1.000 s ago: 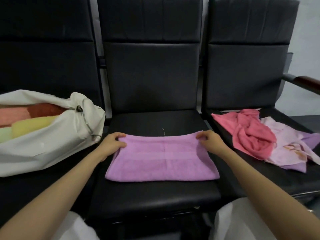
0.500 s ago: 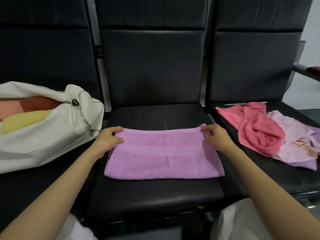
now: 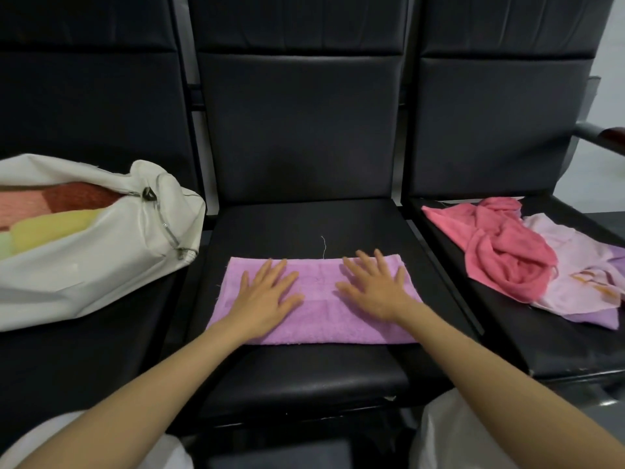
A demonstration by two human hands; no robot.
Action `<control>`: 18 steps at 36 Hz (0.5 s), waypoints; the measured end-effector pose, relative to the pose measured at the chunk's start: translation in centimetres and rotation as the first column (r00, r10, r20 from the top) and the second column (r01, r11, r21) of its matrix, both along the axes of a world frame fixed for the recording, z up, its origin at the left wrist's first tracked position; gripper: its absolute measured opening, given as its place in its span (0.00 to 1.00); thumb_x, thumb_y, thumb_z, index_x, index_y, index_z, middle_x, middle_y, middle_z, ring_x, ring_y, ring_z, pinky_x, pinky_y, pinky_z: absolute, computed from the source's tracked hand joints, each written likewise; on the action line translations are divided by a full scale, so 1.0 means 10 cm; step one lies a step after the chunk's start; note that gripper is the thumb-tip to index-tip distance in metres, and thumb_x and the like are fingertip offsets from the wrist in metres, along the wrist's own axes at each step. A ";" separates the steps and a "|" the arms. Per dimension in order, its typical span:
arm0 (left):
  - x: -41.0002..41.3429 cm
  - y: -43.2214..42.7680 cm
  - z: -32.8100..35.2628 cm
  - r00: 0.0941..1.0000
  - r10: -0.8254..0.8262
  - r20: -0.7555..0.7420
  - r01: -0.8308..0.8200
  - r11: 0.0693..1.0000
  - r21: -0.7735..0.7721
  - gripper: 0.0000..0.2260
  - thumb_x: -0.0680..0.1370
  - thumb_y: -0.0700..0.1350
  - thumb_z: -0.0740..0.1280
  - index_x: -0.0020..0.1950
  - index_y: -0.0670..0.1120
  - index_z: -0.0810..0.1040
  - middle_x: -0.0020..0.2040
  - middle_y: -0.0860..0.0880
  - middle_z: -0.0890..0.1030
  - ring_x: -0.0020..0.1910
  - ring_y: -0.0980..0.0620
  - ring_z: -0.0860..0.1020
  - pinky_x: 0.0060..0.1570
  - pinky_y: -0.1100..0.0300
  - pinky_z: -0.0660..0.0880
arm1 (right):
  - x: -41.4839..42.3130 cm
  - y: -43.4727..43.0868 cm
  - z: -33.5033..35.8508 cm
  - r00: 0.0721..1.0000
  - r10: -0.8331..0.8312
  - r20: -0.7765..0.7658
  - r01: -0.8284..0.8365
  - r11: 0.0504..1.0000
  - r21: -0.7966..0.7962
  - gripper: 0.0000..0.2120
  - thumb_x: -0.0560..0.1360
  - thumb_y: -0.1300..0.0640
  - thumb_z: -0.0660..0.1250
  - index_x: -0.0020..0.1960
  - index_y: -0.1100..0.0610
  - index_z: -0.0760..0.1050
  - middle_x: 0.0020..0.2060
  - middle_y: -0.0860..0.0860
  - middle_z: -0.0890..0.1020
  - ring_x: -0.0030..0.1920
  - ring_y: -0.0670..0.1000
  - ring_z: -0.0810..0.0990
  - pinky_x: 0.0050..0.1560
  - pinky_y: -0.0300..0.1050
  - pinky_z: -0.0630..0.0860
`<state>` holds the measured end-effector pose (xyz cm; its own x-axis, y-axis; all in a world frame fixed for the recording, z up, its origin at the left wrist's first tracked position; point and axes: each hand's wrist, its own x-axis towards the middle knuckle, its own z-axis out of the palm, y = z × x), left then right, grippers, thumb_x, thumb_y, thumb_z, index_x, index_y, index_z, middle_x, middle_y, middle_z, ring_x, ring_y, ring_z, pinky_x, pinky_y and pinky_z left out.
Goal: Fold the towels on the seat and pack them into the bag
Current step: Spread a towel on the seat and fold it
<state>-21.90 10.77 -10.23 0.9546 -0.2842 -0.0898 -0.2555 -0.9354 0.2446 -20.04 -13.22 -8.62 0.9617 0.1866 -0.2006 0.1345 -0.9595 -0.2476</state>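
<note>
Both hands have left the far corners of the purple towel (image 3: pixel 318 316) they pinched half a second ago and now lie flat on top of it. Left hand (image 3: pixel 265 297) and right hand (image 3: pixel 378 292) press down side by side, fingers straight and spread, gripping nothing. That towel sits folded into a wide strip on the middle seat (image 3: pixel 304 377). It looks soft, light and limp, so it should crease easily but sag if lifted by one edge; taking it at the two short ends suits the next fold. A white bag (image 3: pixel 84 275) lies open on the left seat with folded towels inside, while a pink towel (image 3: pixel 500 245) and a pale lilac cloth (image 3: pixel 581 286) wait crumpled on the right.
</note>
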 end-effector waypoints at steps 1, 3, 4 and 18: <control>-0.01 -0.01 -0.06 0.999 0.011 -0.053 -0.009 0.999 0.046 0.44 0.66 0.77 0.33 0.78 0.59 0.47 0.79 0.55 0.41 0.78 0.50 0.38 0.72 0.40 0.37 | -0.04 0.04 -0.06 0.999 0.010 -0.053 -0.012 0.999 -0.034 0.38 0.72 0.26 0.42 0.78 0.41 0.43 0.78 0.45 0.40 0.77 0.54 0.35 0.70 0.70 0.35; -0.02 0.00 -0.14 0.997 0.021 -0.078 -0.012 0.995 0.104 0.50 0.57 0.79 0.25 0.77 0.61 0.40 0.78 0.57 0.37 0.77 0.49 0.35 0.70 0.37 0.33 | -0.07 0.06 -0.17 0.998 0.028 -0.054 -0.033 0.994 -0.102 0.47 0.61 0.23 0.31 0.77 0.40 0.37 0.77 0.46 0.37 0.77 0.56 0.34 0.69 0.72 0.35; -0.02 0.01 -0.16 0.996 0.016 -0.083 -0.006 0.993 0.119 0.51 0.56 0.79 0.25 0.77 0.62 0.39 0.78 0.57 0.36 0.77 0.50 0.35 0.70 0.36 0.33 | -0.06 0.06 -0.19 0.999 0.026 -0.039 -0.031 0.992 -0.120 0.49 0.58 0.23 0.29 0.77 0.40 0.36 0.77 0.46 0.36 0.77 0.57 0.35 0.69 0.72 0.35; 0.13 0.20 0.04 0.981 0.175 -0.086 -0.194 0.928 -0.319 0.21 0.83 0.54 0.55 0.75 0.51 0.64 0.77 0.51 0.59 0.76 0.53 0.55 0.73 0.53 0.46 | 0.11 0.10 -0.18 0.999 0.041 -0.008 -0.041 0.993 -0.108 0.46 0.64 0.22 0.34 0.77 0.41 0.38 0.78 0.46 0.38 0.77 0.55 0.36 0.70 0.73 0.37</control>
